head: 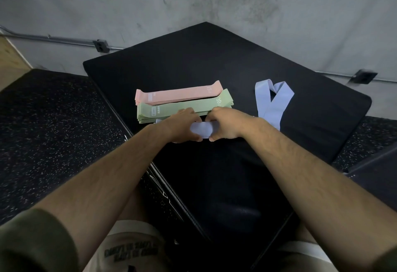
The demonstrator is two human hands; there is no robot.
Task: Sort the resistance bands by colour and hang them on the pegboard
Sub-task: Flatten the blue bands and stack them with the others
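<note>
L hand (182,127) + R hand (225,124) both pinch one lilac band (203,129), fingers curled onto its ends. It is held low over the black pad (214,61), just in front of the green stack (184,106); prob. being flattened to start a lilac pile. Pink stack (180,95) sits behind the green, edges touching. Second lilac band (272,102) lies loose + twisted to the R, well apart. More lilac under L hand? Can't tell. No pegboard in view, so hanging not yet begun.

On the pad (214,67): far stack (178,95) lies just behind near stack (182,106); held band (203,129) sits before them, between left hand (182,125) and right hand (227,123); loose band (272,102) lies to the right.
</note>
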